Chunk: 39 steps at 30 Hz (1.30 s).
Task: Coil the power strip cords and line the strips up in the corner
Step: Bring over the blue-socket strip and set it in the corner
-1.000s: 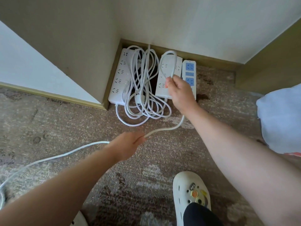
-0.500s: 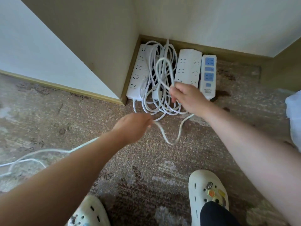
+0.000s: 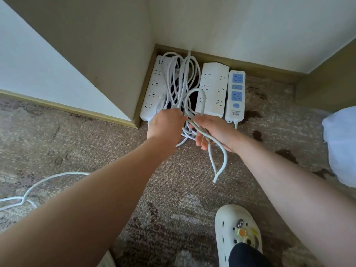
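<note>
Three power strips lie side by side in the wall corner: a long white strip (image 3: 154,89) on the left, a wide white strip (image 3: 212,89) in the middle, and a white-and-blue strip (image 3: 236,95) on the right. A bundle of coiled white cord (image 3: 181,78) lies between the left and middle strips. My right hand (image 3: 217,132) grips loops of a white cord (image 3: 221,160), one loop standing above it and one hanging below. My left hand (image 3: 165,123) pinches the same cord right beside the right hand. The loose cord (image 3: 48,180) trails over the carpet to the left.
Patterned brown carpet (image 3: 96,151) covers the floor. A projecting wall corner (image 3: 133,112) with gold baseboard stands left of the strips. A white cloth-like object (image 3: 341,147) sits at the right edge. My white clog (image 3: 237,232) is at the bottom.
My left hand has moved up and right along the cord until it meets my right hand, adding another loop to those my right hand holds. The slack on the left has pulled in.
</note>
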{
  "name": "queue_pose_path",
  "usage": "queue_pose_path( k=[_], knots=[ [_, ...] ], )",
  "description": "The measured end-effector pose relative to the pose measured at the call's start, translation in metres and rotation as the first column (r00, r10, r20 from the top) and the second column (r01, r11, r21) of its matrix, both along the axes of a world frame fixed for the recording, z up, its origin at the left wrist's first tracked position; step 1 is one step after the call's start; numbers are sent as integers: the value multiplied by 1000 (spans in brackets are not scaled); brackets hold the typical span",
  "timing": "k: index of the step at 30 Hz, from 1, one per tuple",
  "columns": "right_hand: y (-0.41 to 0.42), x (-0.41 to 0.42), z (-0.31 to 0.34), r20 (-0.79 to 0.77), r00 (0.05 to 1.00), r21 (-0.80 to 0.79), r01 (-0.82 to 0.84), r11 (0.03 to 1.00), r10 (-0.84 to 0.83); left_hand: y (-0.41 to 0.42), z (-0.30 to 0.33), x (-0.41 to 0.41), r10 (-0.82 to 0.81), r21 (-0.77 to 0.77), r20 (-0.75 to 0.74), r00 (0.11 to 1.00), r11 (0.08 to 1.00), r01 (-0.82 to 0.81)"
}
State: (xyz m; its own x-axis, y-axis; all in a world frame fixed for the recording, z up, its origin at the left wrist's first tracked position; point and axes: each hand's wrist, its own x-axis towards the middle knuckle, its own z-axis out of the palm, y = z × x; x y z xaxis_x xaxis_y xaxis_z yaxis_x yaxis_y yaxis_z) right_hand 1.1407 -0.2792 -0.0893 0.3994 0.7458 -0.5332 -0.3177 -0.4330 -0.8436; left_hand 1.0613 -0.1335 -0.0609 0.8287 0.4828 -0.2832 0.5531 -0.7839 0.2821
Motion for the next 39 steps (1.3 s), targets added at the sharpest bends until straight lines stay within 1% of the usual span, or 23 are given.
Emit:
queue_pose_path(
  k=[2, 4, 6, 7, 8, 9, 10, 11, 12, 13, 14, 15, 16, 18, 19, 21, 24, 27, 30, 33, 36, 37, 39],
  knots=[
    [-1, 3, 1, 79, 993, -36, -85, 996, 88, 2, 1, 2, 71, -59, 35, 997, 996, -69],
    [1, 5, 2, 183, 969, -127, -147, 981, 169, 3, 4, 4, 114, -113, 85, 990, 988, -104],
    [2, 9, 1, 264, 938, -230, -164, 959, 224, 4, 8, 3, 83, -156, 144, 986, 986, -60],
    [4, 11, 2, 282, 930, -263, -162, 951, 236, 5, 11, 2, 37, -160, 175, 984, 987, -8],
    [6, 12, 3, 299, 924, -285, -153, 946, 239, 6, 14, 0, -32, -131, 204, 978, 990, 60],
    [9, 13, 4, 322, 915, -299, -145, 943, 243, 6, 15, -2, -140, -61, 222, 965, 986, 157],
    [11, 13, 4, 358, 898, -312, -144, 939, 257, 7, 16, -3, -272, 61, 211, 939, 962, 265],
    [14, 13, 3, 401, 874, -326, -144, 934, 275, 9, 15, -4, -391, 209, 175, 904, 912, 353],
    [15, 13, 2, 435, 851, -343, -146, 928, 295, 10, 15, -4, -481, 345, 117, 869, 840, 419],
    [16, 13, 0, 456, 833, -361, -147, 921, 312, 12, 14, -2, -536, 436, 48, 843, 770, 466],
    [16, 13, -1, 470, 818, -383, -151, 911, 333, 15, 11, 0, -559, 481, -22, 829, 721, 499],
    [16, 13, -2, 491, 792, -410, -158, 898, 363, 17, 9, 3, -555, 494, -78, 828, 700, 516],
    [15, 13, -2, 530, 744, -441, -169, 882, 407, 18, 7, 6, -531, 487, -118, 839, 705, 515],
    [13, 12, -2, 639, 584, -494, -188, 849, 501, 20, 6, 12, -467, 479, -186, 864, 725, 495],
    [11, 11, -2, 684, 517, -497, -185, 848, 514, 19, 5, 15, -436, 476, -223, 872, 731, 488],
    [7, 12, -4, 758, 445, -451, -169, 876, 476, 19, 1, 21, -400, 449, -273, 875, 751, 484],
    [0, 18, -6, 826, 397, -364, -168, 916, 401, 17, -8, 31, -447, 399, -213, 869, 772, 495],
    [-7, 24, -6, 868, 347, -301, -201, 932, 355, 15, -16, 34, -569, 351, -173, 804, 727, 590],
    [-15, 29, -6, 915, 279, -252, -173, 952, 293, 20, -20, 32, -603, 294, -163, 781, 725, 622],
    [-23, 35, -8, 921, 226, -292, -140, 946, 318, 28, -19, 27, -605, 130, -181, 775, 767, 629],
    [-25, 38, -13, 909, 226, -323, -154, 934, 351, 35, -19, 21, -624, 86, -100, 775, 771, 632],
    [-25, 39, -14, 896, 246, -339, -158, 928, 369, 35, -19, 20, -620, 58, -105, 777, 776, 628],
    [-24, 41, -19, 873, 272, -379, -147, 914, 406, 29, -20, 22, -571, -42, -137, 809, 820, 571]
  ],
)
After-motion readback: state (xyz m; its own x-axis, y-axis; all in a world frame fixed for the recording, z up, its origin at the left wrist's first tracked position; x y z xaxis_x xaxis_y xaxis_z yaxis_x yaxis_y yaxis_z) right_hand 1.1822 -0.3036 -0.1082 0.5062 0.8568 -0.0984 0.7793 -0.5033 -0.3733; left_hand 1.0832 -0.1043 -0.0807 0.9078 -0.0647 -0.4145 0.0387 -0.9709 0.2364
